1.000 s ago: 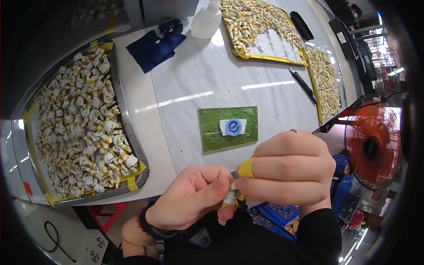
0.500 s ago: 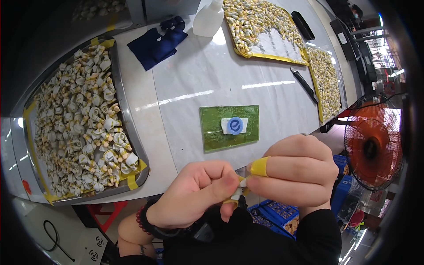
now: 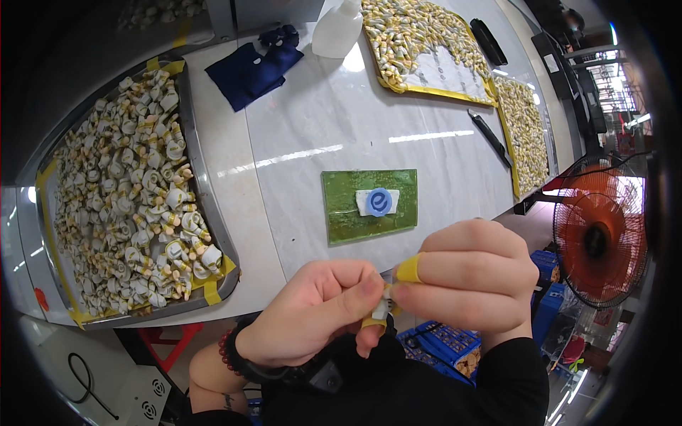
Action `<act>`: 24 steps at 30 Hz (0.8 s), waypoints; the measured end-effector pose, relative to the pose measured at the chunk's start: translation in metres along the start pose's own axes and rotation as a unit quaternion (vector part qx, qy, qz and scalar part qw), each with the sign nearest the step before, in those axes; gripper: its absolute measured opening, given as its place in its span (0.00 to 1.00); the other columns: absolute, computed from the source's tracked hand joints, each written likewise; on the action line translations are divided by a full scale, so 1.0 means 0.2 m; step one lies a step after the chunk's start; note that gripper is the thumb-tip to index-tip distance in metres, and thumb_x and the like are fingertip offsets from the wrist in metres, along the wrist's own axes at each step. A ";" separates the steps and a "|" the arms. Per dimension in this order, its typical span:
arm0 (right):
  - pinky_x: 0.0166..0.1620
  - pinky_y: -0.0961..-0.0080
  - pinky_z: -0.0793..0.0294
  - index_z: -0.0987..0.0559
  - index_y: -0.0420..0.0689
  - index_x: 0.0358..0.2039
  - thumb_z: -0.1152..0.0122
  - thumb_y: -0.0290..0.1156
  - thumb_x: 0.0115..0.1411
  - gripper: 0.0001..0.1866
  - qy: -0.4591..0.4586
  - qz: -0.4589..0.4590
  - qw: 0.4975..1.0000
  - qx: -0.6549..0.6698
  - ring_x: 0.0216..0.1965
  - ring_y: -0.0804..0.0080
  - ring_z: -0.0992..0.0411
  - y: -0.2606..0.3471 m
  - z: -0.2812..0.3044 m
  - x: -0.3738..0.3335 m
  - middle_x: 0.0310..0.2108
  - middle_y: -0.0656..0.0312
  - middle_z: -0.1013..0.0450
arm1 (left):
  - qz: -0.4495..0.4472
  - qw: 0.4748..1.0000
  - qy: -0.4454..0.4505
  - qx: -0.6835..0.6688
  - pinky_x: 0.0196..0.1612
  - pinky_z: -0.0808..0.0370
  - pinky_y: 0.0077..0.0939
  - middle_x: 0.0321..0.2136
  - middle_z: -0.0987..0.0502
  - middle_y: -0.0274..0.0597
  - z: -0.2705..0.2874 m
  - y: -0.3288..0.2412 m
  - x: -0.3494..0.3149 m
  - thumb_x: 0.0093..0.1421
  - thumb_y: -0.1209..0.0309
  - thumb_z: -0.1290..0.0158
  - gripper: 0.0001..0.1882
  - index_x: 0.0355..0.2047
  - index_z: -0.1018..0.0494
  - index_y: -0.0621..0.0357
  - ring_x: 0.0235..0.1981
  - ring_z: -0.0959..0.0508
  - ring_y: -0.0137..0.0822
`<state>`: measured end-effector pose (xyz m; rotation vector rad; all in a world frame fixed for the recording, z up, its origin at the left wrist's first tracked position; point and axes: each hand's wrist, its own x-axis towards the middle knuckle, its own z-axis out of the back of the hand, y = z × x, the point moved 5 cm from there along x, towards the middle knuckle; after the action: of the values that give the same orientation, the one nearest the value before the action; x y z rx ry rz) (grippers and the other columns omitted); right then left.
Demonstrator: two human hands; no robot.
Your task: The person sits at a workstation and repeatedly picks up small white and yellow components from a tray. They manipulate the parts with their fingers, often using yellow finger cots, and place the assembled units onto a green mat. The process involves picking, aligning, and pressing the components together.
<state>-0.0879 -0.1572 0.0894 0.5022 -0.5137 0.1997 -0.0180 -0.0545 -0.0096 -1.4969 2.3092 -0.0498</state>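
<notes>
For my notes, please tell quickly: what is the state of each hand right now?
Left hand: closed, holding a small white piece.
Right hand: closed, at the same piece; its exact grip is hidden.

Slab [image 3: 344,224] lies behind held piece [image 3: 381,309], right of tray [image 3: 204,186].

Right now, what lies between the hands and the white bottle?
The green plate, bearing a white piece topped by a blue disc, then tabletop; head view.
</notes>
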 end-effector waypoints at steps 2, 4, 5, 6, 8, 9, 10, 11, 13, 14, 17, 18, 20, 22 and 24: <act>0.27 0.79 0.26 0.23 0.35 0.27 0.37 0.22 0.40 0.11 -0.002 -0.008 1.000 0.008 0.25 0.67 0.28 -0.01 0.00 0.00 0.27 0.57 0.28 | 0.000 1.000 0.001 -0.006 0.27 0.28 0.15 0.21 0.28 0.32 0.00 0.00 0.01 0.65 0.61 0.53 0.14 0.32 0.32 0.61 0.22 0.27 0.22; 0.27 0.79 0.26 0.22 0.35 0.27 0.37 0.22 0.40 0.10 -0.001 -0.023 1.000 0.015 0.25 0.68 0.28 -0.02 -0.01 0.00 0.26 0.57 0.28 | -0.013 1.000 -0.005 0.001 0.27 0.29 0.15 0.21 0.28 0.32 0.00 -0.01 0.01 0.65 0.61 0.53 0.14 0.31 0.32 0.61 0.21 0.27 0.21; 0.27 0.79 0.26 0.22 0.35 0.27 0.37 0.22 0.41 0.10 0.000 -0.028 0.999 0.017 0.25 0.68 0.28 -0.02 -0.01 -0.01 0.26 0.57 0.28 | -0.019 1.000 -0.007 0.005 0.27 0.29 0.15 0.21 0.28 0.32 0.01 -0.01 0.01 0.65 0.61 0.53 0.14 0.31 0.32 0.60 0.21 0.27 0.21; 0.27 0.79 0.26 0.22 0.35 0.27 0.37 0.21 0.41 0.10 0.001 -0.033 0.999 0.019 0.25 0.68 0.28 -0.02 -0.01 -0.01 0.26 0.57 0.28 | -0.022 1.000 0.002 0.010 0.27 0.29 0.15 0.21 0.28 0.31 0.00 -0.02 0.02 0.65 0.61 0.53 0.14 0.31 0.32 0.61 0.21 0.27 0.20; 0.27 0.79 0.26 0.22 0.35 0.27 0.37 0.21 0.41 0.10 0.002 -0.031 0.999 0.024 0.25 0.68 0.28 -0.02 0.00 -0.01 0.26 0.57 0.28 | -0.027 0.999 0.020 0.021 0.28 0.29 0.14 0.22 0.29 0.31 0.00 -0.02 0.02 0.65 0.61 0.53 0.14 0.31 0.32 0.61 0.21 0.28 0.20; 0.27 0.79 0.26 0.22 0.35 0.27 0.37 0.21 0.41 0.09 0.002 -0.030 0.999 0.026 0.24 0.68 0.28 -0.02 0.00 -0.02 0.26 0.57 0.28 | -0.029 0.999 0.016 0.028 0.28 0.29 0.14 0.22 0.29 0.31 0.00 -0.02 0.02 0.65 0.61 0.53 0.14 0.31 0.31 0.61 0.22 0.28 0.20; 0.27 0.79 0.26 0.22 0.35 0.27 0.37 0.21 0.41 0.09 0.001 -0.029 0.999 0.030 0.24 0.68 0.28 -0.01 0.00 -0.01 0.26 0.57 0.27 | -0.032 0.999 0.012 0.035 0.28 0.29 0.14 0.22 0.29 0.31 0.00 -0.02 0.01 0.65 0.62 0.53 0.14 0.31 0.31 0.61 0.22 0.28 0.20; 0.27 0.79 0.26 0.22 0.35 0.27 0.37 0.21 0.42 0.09 -0.001 -0.031 0.999 0.034 0.24 0.68 0.28 -0.01 0.00 -0.01 0.26 0.57 0.27 | -0.034 0.999 0.008 0.041 0.28 0.30 0.14 0.22 0.29 0.31 0.00 -0.02 0.01 0.65 0.62 0.52 0.14 0.31 0.31 0.61 0.22 0.28 0.20; 0.27 0.79 0.26 0.22 0.36 0.28 0.37 0.21 0.42 0.09 -0.007 -0.038 0.998 0.041 0.24 0.68 0.28 -0.01 0.01 -0.02 0.26 0.57 0.27 | -0.050 0.997 0.010 0.062 0.29 0.29 0.14 0.24 0.27 0.32 0.00 -0.05 0.00 0.64 0.64 0.51 0.13 0.33 0.30 0.63 0.24 0.27 0.20; 0.27 0.79 0.26 0.22 0.36 0.28 0.37 0.21 0.42 0.09 -0.009 -0.042 0.998 0.046 0.24 0.69 0.28 -0.01 0.01 -0.02 0.26 0.57 0.27 | -0.059 0.996 0.010 0.072 0.30 0.28 0.14 0.25 0.27 0.33 0.00 -0.06 0.00 0.63 0.65 0.50 0.12 0.33 0.30 0.63 0.24 0.26 0.20; 0.27 0.79 0.26 0.21 0.36 0.29 0.37 0.21 0.42 0.10 -0.040 -0.082 0.994 0.051 0.24 0.69 0.28 -0.03 0.02 -0.05 0.26 0.58 0.27 | -0.148 0.969 -0.049 0.190 0.34 0.27 0.15 0.29 0.24 0.36 -0.03 -0.11 -0.02 0.61 0.69 0.47 0.11 0.37 0.29 0.66 0.29 0.24 0.22; 0.28 0.79 0.26 0.21 0.37 0.29 0.36 0.21 0.42 0.10 -0.047 -0.090 0.993 0.054 0.25 0.69 0.28 -0.02 0.02 -0.05 0.26 0.58 0.27 | -0.173 0.958 -0.061 0.220 0.36 0.27 0.15 0.30 0.24 0.37 -0.03 -0.11 -0.04 0.60 0.70 0.46 0.11 0.38 0.29 0.66 0.30 0.24 0.22; 0.28 0.79 0.26 0.21 0.37 0.30 0.36 0.20 0.41 0.11 -0.050 -0.090 0.993 0.064 0.25 0.69 0.28 -0.01 0.02 -0.05 0.27 0.58 0.27 | -0.222 0.930 -0.084 0.280 0.38 0.26 0.16 0.31 0.23 0.39 -0.02 -0.11 -0.06 0.58 0.72 0.43 0.13 0.40 0.28 0.68 0.32 0.23 0.23; 0.28 0.79 0.26 0.21 0.37 0.30 0.36 0.20 0.41 0.12 -0.054 -0.089 0.991 0.081 0.26 0.69 0.28 -0.01 0.01 -0.05 0.27 0.58 0.27 | -0.267 0.906 -0.107 0.312 0.37 0.26 0.16 0.31 0.22 0.39 -0.03 -0.12 -0.07 0.55 0.72 0.41 0.15 0.40 0.28 0.68 0.32 0.22 0.24; 0.28 0.79 0.27 0.20 0.37 0.30 0.36 0.20 0.41 0.12 -0.055 -0.087 0.990 0.095 0.26 0.68 0.28 0.00 0.01 -0.06 0.27 0.58 0.26 | -0.308 0.872 -0.120 0.360 0.36 0.26 0.16 0.30 0.22 0.40 -0.04 -0.14 -0.09 0.52 0.71 0.38 0.16 0.38 0.27 0.67 0.31 0.22 0.26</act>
<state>-0.0988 -0.1596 0.0853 0.7443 -0.5581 0.0539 0.0087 -0.0525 0.0103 -1.6081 1.2934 -0.7578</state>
